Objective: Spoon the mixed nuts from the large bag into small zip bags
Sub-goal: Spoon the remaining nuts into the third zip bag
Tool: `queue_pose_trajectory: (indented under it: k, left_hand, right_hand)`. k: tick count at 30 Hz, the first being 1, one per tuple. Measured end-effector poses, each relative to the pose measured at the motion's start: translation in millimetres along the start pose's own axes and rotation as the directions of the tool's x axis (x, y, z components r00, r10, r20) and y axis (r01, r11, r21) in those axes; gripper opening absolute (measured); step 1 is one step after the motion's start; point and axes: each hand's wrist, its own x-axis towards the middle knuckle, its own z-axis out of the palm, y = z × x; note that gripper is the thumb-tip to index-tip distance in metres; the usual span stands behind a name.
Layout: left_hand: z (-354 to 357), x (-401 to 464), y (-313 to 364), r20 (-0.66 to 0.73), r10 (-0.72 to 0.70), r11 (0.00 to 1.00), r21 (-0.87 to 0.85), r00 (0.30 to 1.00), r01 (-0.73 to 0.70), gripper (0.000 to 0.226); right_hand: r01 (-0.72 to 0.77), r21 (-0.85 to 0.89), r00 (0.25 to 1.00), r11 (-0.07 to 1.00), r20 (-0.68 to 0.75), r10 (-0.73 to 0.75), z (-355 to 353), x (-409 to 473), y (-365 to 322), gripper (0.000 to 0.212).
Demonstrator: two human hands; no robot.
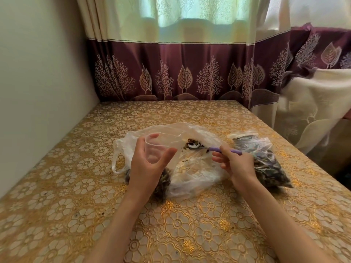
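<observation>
1. Your left hand holds a small zip bag up above the tabletop; thumb and fingers curl around its clear sides and keep its mouth open toward the right.
2. Your right hand grips the purple handle of a spoon, with the fingers wrapped round the handle.
3. The spoon's bowl points left and carries a small heap of mixed nuts; it sits just to the right of the small bag's mouth, apart from it.
4. Beneath both hands the large bag, thin and translucent, lies crumpled on the tabletop, with scattered crumbs of nuts showing inside it and one handle loop trailing out to the left.
5. A dark clump of nuts shows under your left wrist; whether it lies inside the large bag or in a separate one, you cannot tell.
6. A filled clear bag of dark nuts lies just right of your right hand, touching the large bag's edge.
7. The tabletop wears a gold floral cover, and a maroon-bordered curtain hangs behind it.
</observation>
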Motion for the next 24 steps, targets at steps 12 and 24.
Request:
queue_pose_trajectory:
  k: [12,24]
  left_hand:
    - [-2.0,0.0,-0.9,-0.003,0.005,1.000,0.012,1.000,-0.005,0.058]
    - [-1.0,-0.8,0.1,0.001,-0.013,1.000,0.014,1.000,0.013,0.056]
  right_hand:
    - [-0.103,0.145,0.994,0.984,0.039,0.098,-2.1,-7.9,-5.6,0.051]
    - [0.299,0.185,0.933,0.936,0.147,-0.327,14.8,-49.5,-67.2,0.048]
